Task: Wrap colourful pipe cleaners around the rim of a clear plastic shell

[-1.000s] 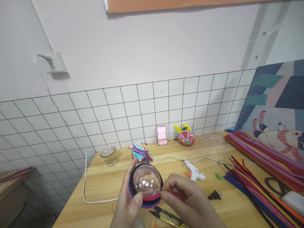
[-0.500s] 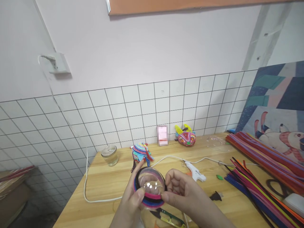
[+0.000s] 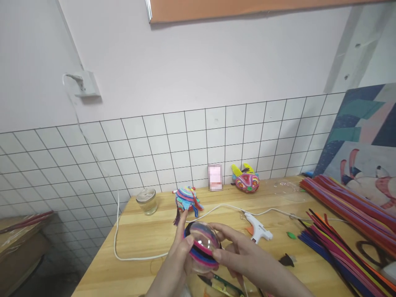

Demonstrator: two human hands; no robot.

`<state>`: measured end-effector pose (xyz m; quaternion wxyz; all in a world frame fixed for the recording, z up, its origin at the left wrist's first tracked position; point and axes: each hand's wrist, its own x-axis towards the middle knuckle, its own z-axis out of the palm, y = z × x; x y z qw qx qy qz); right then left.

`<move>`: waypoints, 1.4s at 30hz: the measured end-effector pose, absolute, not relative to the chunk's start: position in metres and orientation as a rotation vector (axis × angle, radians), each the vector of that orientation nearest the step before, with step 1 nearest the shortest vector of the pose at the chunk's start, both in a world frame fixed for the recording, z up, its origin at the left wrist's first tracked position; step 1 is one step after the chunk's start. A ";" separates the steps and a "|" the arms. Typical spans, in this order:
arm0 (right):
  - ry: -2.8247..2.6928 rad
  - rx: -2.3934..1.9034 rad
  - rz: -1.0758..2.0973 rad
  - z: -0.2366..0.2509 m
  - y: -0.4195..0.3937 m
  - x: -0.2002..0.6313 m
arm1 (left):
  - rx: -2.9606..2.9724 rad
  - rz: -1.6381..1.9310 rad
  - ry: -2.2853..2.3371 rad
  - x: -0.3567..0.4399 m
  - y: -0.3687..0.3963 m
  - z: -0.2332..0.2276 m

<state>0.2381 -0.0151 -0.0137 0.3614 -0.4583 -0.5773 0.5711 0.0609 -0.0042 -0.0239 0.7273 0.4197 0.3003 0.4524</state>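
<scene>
- A white cord (image 3: 119, 231) hangs from the wall and loops over the left end of the wooden table (image 3: 148, 239).
- A small glass jar (image 3: 147, 201) stands near the tiled wall.
- A little fuzzy toy in many colours (image 3: 187, 199) sits close behind the hands.
- The left hand (image 3: 176, 264) holds the clear ball (image 3: 201, 244) from the left, thumb on its front and fingers curled behind it.
- The ball is up off the table, between both hands. Bands of fuzzy wire (image 3: 198, 255) in pink, blue and black go round its lower part (the top is bare and shiny). I think the wrapping is partly done, with much of the ball left to cover.
- The right hand (image 3: 244, 260) presses its fingertips on the ball's right side, at the bands. I cannot tell if it pinches a loose end.
- Small snips (image 3: 216, 282) lie just under the hands.
- A white glue gun (image 3: 258, 227) lies to the right.
- A second bright toy (image 3: 246, 181) sits by the wall.
- Lots of long fuzzy wires (image 3: 343, 222) lie on the far right.
</scene>
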 end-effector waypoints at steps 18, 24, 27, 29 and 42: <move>-1.506 -1.179 1.476 -0.018 -0.009 0.234 | 0.996 0.976 0.717 0.057 -0.001 -0.034; -1.482 -1.222 1.413 -0.022 -0.010 0.230 | 0.937 1.002 0.648 0.057 0.000 -0.036; -1.458 -1.235 1.402 -0.021 -0.011 0.228 | 0.893 1.002 0.605 0.058 -0.001 -0.035; -1.400 -1.234 1.399 -0.022 -0.011 0.227 | 0.879 0.996 0.595 0.059 -0.001 -0.034; -1.351 -1.020 1.465 -0.022 -0.010 0.226 | 0.842 0.951 0.550 0.056 0.000 -0.031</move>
